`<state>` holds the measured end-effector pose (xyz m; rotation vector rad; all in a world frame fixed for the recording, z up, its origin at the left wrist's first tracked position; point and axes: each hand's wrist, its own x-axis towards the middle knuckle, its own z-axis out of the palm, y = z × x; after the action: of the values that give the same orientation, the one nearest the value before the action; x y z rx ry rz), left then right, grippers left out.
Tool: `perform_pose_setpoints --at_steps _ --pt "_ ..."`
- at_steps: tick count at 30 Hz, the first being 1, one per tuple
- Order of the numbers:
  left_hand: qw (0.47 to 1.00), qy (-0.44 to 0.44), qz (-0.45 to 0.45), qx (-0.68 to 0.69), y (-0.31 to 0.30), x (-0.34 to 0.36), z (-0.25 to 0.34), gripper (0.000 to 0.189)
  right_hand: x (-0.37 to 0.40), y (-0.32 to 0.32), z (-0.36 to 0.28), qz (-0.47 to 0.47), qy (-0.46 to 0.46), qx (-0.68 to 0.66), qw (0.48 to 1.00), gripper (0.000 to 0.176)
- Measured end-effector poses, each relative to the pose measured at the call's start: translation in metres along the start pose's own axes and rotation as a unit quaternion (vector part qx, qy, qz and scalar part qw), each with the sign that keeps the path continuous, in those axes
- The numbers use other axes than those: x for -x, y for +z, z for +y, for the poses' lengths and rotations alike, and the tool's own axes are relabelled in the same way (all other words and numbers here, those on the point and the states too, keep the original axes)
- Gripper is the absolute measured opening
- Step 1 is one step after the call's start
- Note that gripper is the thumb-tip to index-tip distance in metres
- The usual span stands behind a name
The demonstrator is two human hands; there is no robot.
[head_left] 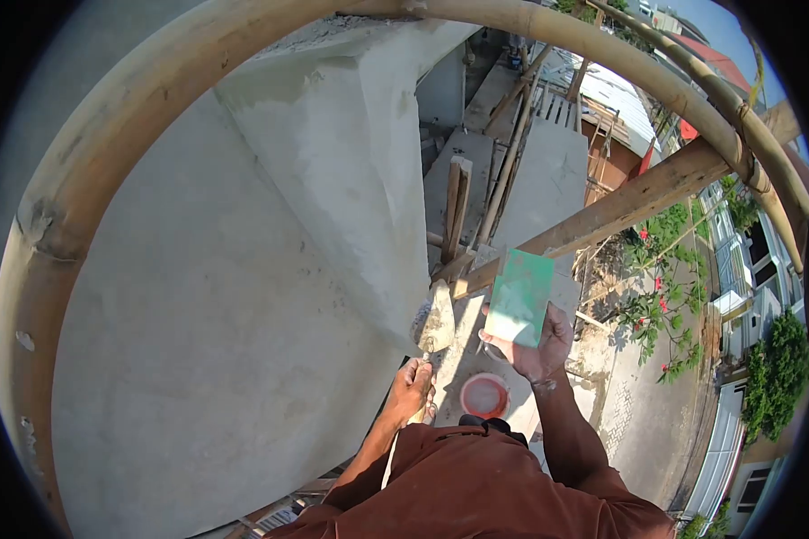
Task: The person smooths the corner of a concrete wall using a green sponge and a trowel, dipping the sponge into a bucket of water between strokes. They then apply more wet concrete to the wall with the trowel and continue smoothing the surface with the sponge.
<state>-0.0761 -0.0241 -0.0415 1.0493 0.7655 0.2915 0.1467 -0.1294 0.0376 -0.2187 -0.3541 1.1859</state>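
My left hand (pixel 411 388) is closed around the handle of a trowel (pixel 437 322), whose pale, mortar-smeared blade points away from me beside the wall's edge. To its right, my right hand (pixel 543 349) grips a green rectangular board (pixel 523 292), with the flat face turned up and its lower part bright in sunlight. Fingers show at the board's left and right edges; its underside is hidden. Whitish residue marks the right hand and wrist. Below and between the hands is a round red bucket (pixel 484 395) with greyish contents.
A grey plastered wall (pixel 198 314) fills the left side. Bamboo poles (pixel 108 162) curve across the top and left. A wooden beam (pixel 638 199) slants beyond the board. Planks (pixel 544 180) lie ahead. Far below on the right are a street (pixel 643 404) and plants (pixel 768 386).
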Motion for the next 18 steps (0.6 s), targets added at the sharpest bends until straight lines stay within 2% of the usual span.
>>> perform_pose_setpoints --at_steps 1,3,5,6,7,8,9,10,12,13,15,18 --pt "1.000 0.004 0.009 0.023 -0.005 0.003 -0.005 0.022 -0.019 0.016 0.006 -0.013 0.011 0.005 1.000 0.070" --pt "0.997 0.003 0.045 0.055 -0.009 0.012 -0.009 0.024 -0.061 0.055 0.021 0.035 -0.054 0.134 0.989 0.073" --pt "0.995 0.001 0.076 0.066 -0.014 0.022 -0.009 0.025 -0.104 0.103 0.036 -0.071 -0.108 0.308 0.943 0.074" --pt "0.994 0.011 0.090 0.062 -0.021 0.024 -0.015 0.024 -0.127 0.110 0.049 -0.071 -0.195 0.453 0.867 0.075" --pt "0.993 0.021 0.102 0.057 -0.027 0.024 -0.021 0.024 -0.148 0.116 0.061 -0.069 -0.278 0.582 0.761 0.077" --pt "0.993 0.022 0.104 0.056 -0.033 0.026 -0.028 0.024 -0.164 0.126 0.073 -0.056 -0.396 0.658 0.638 0.079" --pt "0.990 0.051 0.109 0.075 -0.038 0.028 -0.036 0.024 -0.180 0.135 0.082 -0.039 -0.500 0.711 0.492 0.082" --pt "0.986 0.081 0.114 0.094 -0.042 0.030 -0.036 0.023 -0.195 0.142 0.087 -0.039 -0.503 0.709 0.493 0.082" --pt "0.983 0.076 0.136 0.095 -0.050 0.036 -0.037 0.022 -0.224 0.152 0.095 0.001 -0.588 0.748 0.308 0.081" --pt "0.979 0.094 0.150 0.101 -0.054 0.040 -0.039 0.022 -0.237 0.153 0.098 0.004 -0.589 0.747 0.308 0.081" --pt "0.973 0.122 0.173 0.090 -0.061 0.049 -0.037 0.021 -0.260 0.155 0.101 0.027 -0.614 0.750 0.244 0.082" --pt "0.962 0.114 0.216 0.119 -0.074 0.055 -0.046 0.020 -0.275 0.161 0.103 0.049 -0.624 0.745 0.231 0.084"
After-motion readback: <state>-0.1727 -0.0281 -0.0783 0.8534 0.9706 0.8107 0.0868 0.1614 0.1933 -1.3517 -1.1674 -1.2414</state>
